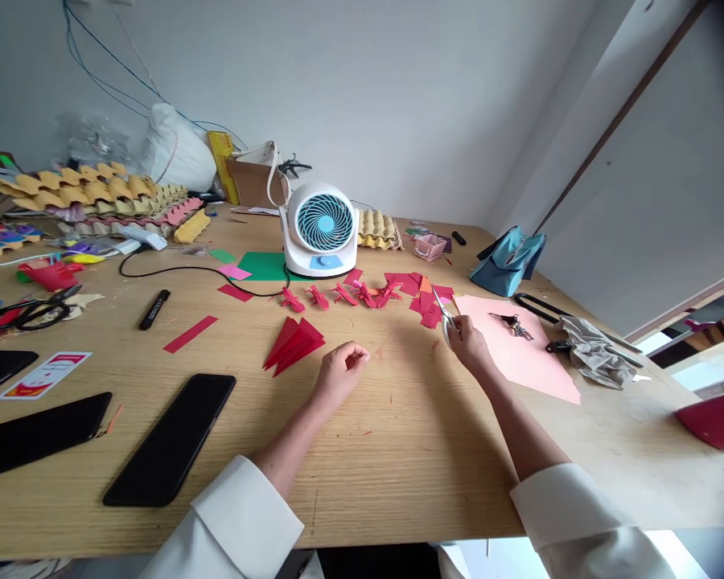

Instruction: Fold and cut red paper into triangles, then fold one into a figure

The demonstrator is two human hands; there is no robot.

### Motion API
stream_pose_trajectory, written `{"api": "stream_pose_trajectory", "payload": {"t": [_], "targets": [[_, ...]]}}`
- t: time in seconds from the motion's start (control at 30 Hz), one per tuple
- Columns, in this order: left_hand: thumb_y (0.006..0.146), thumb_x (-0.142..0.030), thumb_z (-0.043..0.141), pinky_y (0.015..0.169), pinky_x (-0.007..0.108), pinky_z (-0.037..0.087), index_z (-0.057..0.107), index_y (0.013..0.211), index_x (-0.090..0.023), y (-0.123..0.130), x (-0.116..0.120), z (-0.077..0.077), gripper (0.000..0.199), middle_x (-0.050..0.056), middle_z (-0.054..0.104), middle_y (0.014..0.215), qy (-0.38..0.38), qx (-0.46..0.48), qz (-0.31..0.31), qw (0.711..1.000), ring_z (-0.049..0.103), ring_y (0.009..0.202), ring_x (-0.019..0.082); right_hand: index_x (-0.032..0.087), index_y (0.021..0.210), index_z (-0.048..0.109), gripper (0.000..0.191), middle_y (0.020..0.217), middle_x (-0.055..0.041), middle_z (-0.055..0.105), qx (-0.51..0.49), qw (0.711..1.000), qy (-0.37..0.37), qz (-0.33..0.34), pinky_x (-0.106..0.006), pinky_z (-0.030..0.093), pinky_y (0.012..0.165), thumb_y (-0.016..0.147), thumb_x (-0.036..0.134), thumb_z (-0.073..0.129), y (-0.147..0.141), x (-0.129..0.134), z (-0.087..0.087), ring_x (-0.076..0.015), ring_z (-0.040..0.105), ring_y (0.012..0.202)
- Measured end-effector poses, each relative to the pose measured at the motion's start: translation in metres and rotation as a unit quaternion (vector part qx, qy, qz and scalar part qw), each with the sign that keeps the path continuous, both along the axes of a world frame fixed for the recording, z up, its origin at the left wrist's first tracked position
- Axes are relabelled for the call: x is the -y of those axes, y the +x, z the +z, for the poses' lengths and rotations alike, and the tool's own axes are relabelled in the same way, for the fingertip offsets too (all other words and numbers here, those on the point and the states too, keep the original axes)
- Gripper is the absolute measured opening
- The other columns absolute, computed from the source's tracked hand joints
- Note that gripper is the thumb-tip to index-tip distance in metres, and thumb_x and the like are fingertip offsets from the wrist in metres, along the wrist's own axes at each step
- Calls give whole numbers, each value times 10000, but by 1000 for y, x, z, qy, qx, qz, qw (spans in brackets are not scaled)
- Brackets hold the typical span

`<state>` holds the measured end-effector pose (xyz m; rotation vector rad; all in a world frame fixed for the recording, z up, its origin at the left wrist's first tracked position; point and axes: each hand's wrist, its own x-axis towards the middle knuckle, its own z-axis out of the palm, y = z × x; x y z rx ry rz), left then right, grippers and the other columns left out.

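My right hand (467, 342) holds white-handled scissors (446, 320), their blades pointing up and away beside scattered red paper pieces (425, 305). My left hand (343, 371) hovers over or rests on the wooden table (374, 474) with its fingers curled together; whether anything small is between them cannot be made out. Just beyond it on the left lie fanned red paper triangles (293, 344). A row of cut red paper shapes (345, 295) runs in front of the white fan (322, 229). One red strip (191, 334) lies farther left.
Black phones (172, 438), a marker (155, 310) and black-handled scissors (33, 314) lie on the left. Egg trays (96, 197) are stacked behind them. Pink paper (519, 346) with keys, crumpled grey cloth (597, 354) and a blue bag (507, 261) occupy the right.
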<state>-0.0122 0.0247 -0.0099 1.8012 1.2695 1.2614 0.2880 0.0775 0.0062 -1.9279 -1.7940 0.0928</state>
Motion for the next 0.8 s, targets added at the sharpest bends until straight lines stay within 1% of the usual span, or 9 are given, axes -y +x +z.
{"api": "stream_pose_trajectory", "payload": {"t": [0.1,0.23,0.33,0.47,0.57,0.67,0.7,0.73,0.8], "targets": [[823,-220,563,611,224,402,621,736,-198,2,0,-3,107,-13,629,675,17,-13,-5,1000,539,600,114,186,1039,530,303,882,-116,686,-5,1000,7,-12,-304,402,639,920,433,402,10,21,-2,-256,629,770],[828,-189,561,618,221,409,618,755,-197,2,1,-5,93,-4,644,715,33,-32,-8,999,555,630,115,177,946,585,275,973,-142,666,66,997,26,-42,-342,421,752,894,419,464,29,33,-13,-281,612,926],[833,-169,559,626,223,420,621,789,-198,3,4,-3,81,7,656,755,39,-41,-8,998,576,667,121,160,976,621,320,988,-166,656,115,989,-1,-97,-367,423,747,899,425,458,47,35,-21,-300,606,929],[848,-150,537,668,236,450,622,869,-203,-4,4,7,102,31,654,837,80,-53,15,995,602,750,139,150,1021,655,384,1019,-189,648,125,979,-23,-158,-382,434,751,882,459,473,69,38,-24,-316,603,945],[865,-160,517,724,265,471,622,954,-203,-23,-2,19,144,58,643,903,120,-64,98,986,605,809,161,129,1051,665,448,1033,-213,639,117,974,-42,-190,-391,442,763,869,489,470,78,40,-25,-335,597,974],[867,-177,517,886,340,465,611,1052,-206,-51,-13,27,210,79,638,980,127,-111,230,958,604,924,202,116,1059,672,485,1051,-221,630,113,968,-59,-214,-401,450,774,859,506,463,81,42,-26,-349,592,997],[852,-208,557,947,373,443,598,1108,-204,-61,-16,27,260,91,634,1041,113,-141,269,946,594,992,225,114,1062,672,492,1058,-221,627,111,967,-64,-220,-405,452,778,858,507,460,81,42,-26,-351,591,1001],[823,-252,611,993,407,417,576,1175,-195,-70,-19,27,359,113,621,1120,87,-176,296,935,568,1082,259,113,1067,671,496,1064,-220,625,108,966,-68,-225,-408,454,781,857,508,457,81,43,-27,-352,590,1005],[784,-364,665,999,468,409,526,1281,-177,-84,-24,24,549,162,582,1229,-5,-233,344,910,505,1199,335,113,1075,669,503,1071,-220,620,101,965,-77,-231,-417,457,789,853,511,455,82,43,-26,-355,586,1011]]}}
